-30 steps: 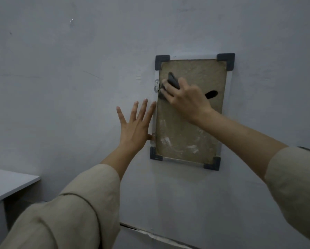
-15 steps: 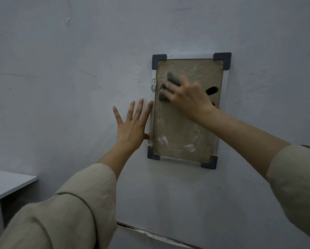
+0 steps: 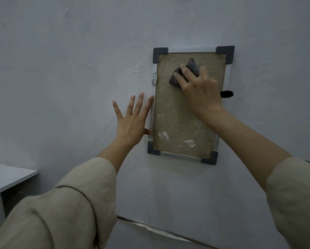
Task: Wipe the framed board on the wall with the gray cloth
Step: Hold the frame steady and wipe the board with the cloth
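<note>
We find the board [image 3: 184, 112] hanging on the wall [image 3: 60, 87], tan face in a pale frame with dark corner caps. The right hand [image 3: 199, 88] presses the cloth [image 3: 186, 71] flat against the board's upper part, fingers [image 3: 182, 78] straight and slightly spread over it. The left hand [image 3: 132, 121] lies flat on the wall just beside the frame's left edge, fingers splayed apart, thumb touching the frame. A counter [image 3: 8, 177] corner shows lower left.
</note>
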Available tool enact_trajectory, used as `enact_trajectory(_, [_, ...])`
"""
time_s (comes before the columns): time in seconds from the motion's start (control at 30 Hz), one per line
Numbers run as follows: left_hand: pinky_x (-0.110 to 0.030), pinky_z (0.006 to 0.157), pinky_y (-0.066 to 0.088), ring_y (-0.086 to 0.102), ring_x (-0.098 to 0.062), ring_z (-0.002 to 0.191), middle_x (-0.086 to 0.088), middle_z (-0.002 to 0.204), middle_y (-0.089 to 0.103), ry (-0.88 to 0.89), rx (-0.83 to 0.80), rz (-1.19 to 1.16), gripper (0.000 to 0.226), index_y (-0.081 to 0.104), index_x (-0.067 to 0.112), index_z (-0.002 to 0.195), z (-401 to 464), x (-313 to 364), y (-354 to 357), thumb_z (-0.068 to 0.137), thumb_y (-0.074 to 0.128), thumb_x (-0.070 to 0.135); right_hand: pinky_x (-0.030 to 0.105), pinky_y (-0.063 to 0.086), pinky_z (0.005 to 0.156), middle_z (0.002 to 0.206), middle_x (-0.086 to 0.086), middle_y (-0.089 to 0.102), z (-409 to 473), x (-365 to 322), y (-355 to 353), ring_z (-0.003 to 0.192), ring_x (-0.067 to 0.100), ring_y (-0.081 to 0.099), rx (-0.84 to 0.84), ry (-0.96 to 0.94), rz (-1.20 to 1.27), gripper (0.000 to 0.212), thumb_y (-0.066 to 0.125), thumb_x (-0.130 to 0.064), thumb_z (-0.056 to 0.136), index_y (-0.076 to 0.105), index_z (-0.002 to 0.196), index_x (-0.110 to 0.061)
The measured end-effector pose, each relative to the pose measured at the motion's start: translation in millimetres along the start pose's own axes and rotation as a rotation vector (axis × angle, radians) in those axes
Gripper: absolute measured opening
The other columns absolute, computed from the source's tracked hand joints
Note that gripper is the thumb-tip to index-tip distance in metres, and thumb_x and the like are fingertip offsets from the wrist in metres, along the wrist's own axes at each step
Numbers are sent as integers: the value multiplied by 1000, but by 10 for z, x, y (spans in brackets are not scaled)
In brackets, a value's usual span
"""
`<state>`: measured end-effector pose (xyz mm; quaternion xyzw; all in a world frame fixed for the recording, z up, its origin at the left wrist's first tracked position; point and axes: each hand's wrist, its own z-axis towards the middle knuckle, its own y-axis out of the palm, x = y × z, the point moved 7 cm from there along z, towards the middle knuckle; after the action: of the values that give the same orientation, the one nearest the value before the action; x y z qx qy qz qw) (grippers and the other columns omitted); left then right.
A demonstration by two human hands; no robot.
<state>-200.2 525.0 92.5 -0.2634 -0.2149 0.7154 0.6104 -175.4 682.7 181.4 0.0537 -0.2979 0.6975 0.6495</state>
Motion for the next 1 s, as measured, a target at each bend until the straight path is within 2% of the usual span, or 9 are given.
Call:
enact_trajectory(0.03, [-71,102,-11,-15,-27,144,-3,156,-18,-1,0,1,111,-35,31,132,-3,0,-3,77,57,58,37,50,76,153,14,23,-56,-95,7,114,37,44,-3,-43,-15,51,40,-5,97,27,146,-12])
enact_trajectory(0.17, [-71,102,-10,-16,-27,144,-3,156,-19,4,-5,6,111,-34,30,135,5,6,-21,77,57,58,33,51,78,153,12,24,-326,-438,112,114,32,47,-47,-410,-148,50,35,-6,99,24,147,-13])
enact_trajectory(0.23, [-71,103,-10,-17,-27,143,-3,156,-19,3,-8,3,111,-35,30,133,10,2,-16,77,57,58,33,49,77,150,10,28,-173,-249,64,115,32,46,-8,-336,-153,49,38,-7,98,27,145,-16])
enact_trajectory(0.33, [-71,103,-10,-17,-27,143,-3,156,-19,2,-10,6,111,-35,31,132,4,-1,-5,77,57,58,38,49,76,149,12,30,38,-7,-39,118,39,42,32,-56,-49,47,39,-6,97,32,143,-12])
enact_trajectory(0.37, [-71,103,-10,-17,-27,143,-3,156,-19,-2,-9,2,111,-35,31,133,2,-1,-7,77,57,58,38,49,76,150,13,29,41,-58,-45,118,39,42,31,-32,-31,46,38,-6,98,31,143,-10])
enact_trajectory(0.53, [-71,102,-11,-15,-26,144,-3,156,-19,-5,-2,5,112,-33,32,135,2,6,-12,75,58,59,32,49,74,149,13,31,-147,-545,35,111,31,48,9,-376,-120,45,34,-7,99,31,143,-9])
enact_trajectory(0.67, [-70,101,-13,-17,-26,143,-2,156,-21,-6,-8,4,111,-34,33,134,12,-11,-2,76,56,60,31,43,69,136,10,45,259,-279,-114,109,32,49,77,-270,-146,33,36,-7,99,43,131,-10])
enact_trajectory(0.87, [-70,100,-15,-18,-25,143,-1,156,-22,0,-9,12,110,-36,33,131,4,-17,12,76,56,60,34,38,65,137,13,43,602,-193,-204,112,39,44,71,-157,-81,33,37,-8,99,45,132,-7])
enact_trajectory(1.0, [-71,101,-14,-17,-25,144,-2,156,-20,1,-10,4,111,-34,33,133,8,-4,7,76,56,60,32,46,70,146,13,35,176,-342,-95,114,35,46,39,-282,-103,42,38,-6,98,35,140,-11])
